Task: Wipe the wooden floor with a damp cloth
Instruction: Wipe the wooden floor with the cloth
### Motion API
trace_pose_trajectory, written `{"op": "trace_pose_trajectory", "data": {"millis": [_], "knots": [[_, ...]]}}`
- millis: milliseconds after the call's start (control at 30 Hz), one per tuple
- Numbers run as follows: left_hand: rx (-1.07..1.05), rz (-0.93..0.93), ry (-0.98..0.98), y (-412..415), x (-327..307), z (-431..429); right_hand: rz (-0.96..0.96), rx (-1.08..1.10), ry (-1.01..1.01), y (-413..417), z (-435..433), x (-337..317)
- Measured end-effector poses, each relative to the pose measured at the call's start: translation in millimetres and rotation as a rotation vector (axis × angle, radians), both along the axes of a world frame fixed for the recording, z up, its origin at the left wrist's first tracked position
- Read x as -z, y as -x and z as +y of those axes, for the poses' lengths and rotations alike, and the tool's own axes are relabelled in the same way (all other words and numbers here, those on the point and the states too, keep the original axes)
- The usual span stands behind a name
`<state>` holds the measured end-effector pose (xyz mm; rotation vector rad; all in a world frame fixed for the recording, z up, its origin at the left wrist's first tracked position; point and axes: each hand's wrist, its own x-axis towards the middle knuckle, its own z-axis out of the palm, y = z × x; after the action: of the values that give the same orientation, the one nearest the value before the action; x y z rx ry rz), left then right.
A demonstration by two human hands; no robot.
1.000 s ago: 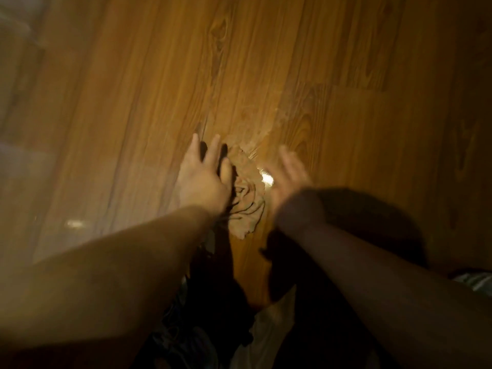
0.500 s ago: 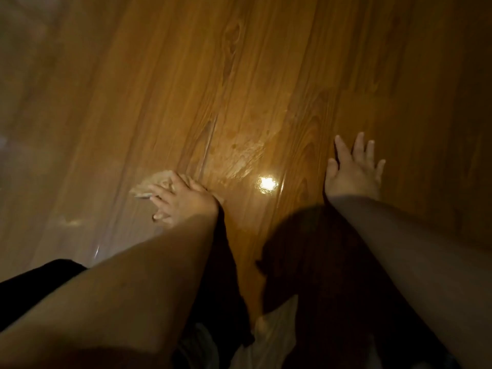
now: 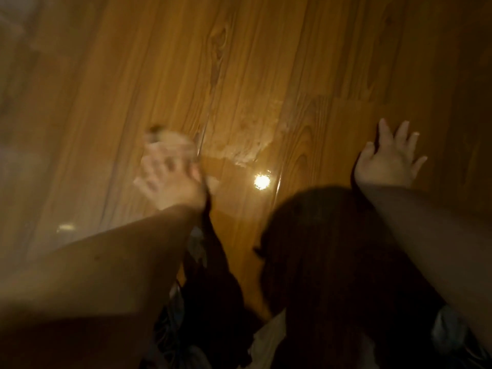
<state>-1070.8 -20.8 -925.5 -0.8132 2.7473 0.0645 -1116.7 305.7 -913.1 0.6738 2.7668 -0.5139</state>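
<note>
Rightward since before, left hand [image 3: 170,182] blurs over cloth [image 3: 170,141].

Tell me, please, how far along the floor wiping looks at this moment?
Done: a dull smeared patch on the wooden floor beside a bright glare spot suggests that strip has been wiped. In hand: the left hand, motion-blurred, presses the cloth onto the boards, while the right hand rests spread flat on the floor. Left: the boards further out show no smear marks, so probably most of the visible floor.
</note>
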Motion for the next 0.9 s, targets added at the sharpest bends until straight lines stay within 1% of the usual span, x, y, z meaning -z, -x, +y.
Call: {"op": "trace_pose_trajectory", "data": {"millis": [33,67,100,133,167,200,267,333,367,400,433,467,500,533,567,600,633,667,700,733,767,800,867,900], "knots": [[-0.258,-0.002,-0.033,10,-2,-4,-0.004,0.015,-0.013,0,-2,2],[-0.412,0.008,-0.058,18,-2,1,-0.008,0.029,-0.024,1,-4,3],[-0.461,0.014,-0.071,25,-1,14,-0.013,0.042,-0.034,3,-7,5],[-0.418,0.039,-0.076,29,-1,29,-0.015,0.054,-0.034,5,-9,7],[-0.302,0.071,-0.074,33,0,46,-0.010,0.071,-0.033,7,-11,8],[-0.133,0.099,-0.083,34,1,64,0.000,0.089,-0.037,7,-12,10],[0.348,0.106,-0.178,42,4,102,0.009,0.110,-0.047,9,-10,14],[0.913,0.040,-0.301,50,2,126,0.023,0.104,-0.050,9,-11,17],[1.117,-0.021,-0.321,59,3,127,0.042,0.110,-0.062,10,-11,19],[1.223,-0.047,-0.326,69,3,120,0.066,0.120,-0.078,9,-13,19],[1.242,-0.018,-0.309,78,4,109,0.087,0.130,-0.091,7,-15,20],[1.188,0.033,-0.256,86,6,95,0.102,0.134,-0.098,6,-17,20],[1.063,0.087,-0.180,96,7,79,0.112,0.131,-0.103,5,-18,21],[0.884,0.145,-0.109,109,8,63,0.115,0.126,-0.112,5,-19,22],[0.673,0.182,-0.086,121,8,48,0.114,0.121,-0.125,5,-19,23],[0.468,0.194,-0.106,134,7,39,0.108,0.121,-0.136,5,-18,24],[0.308,0.204,-0.138,143,6,36,0.100,0.122,-0.145,5,-18,26],[0.213,0.211,-0.129,149,6,41,0.093,0.123,-0.150,6,-18,27],[0.173,0.210,-0.099,150,7,50,0.092,0.126,-0.150,6,-18,28],[0.199,0.216,-0.075,147,8,67,0.096,0.132,-0.148,5,-19,28],[0.286,0.225,-0.083,139,9,89,0.101,0.135,-0.146,5,-19,29],[0.430,0.237,-0.153,130,9,113,0.105,0.138,-0.149,5,-20,29],[0.813,0.192,-0.436,109,9,161,0.110,0.146,-0.157,4,-20,28],[1.014,0.176,-0.527,106,6,174,0.113,0.152,-0.163,4,-21,29]]}}
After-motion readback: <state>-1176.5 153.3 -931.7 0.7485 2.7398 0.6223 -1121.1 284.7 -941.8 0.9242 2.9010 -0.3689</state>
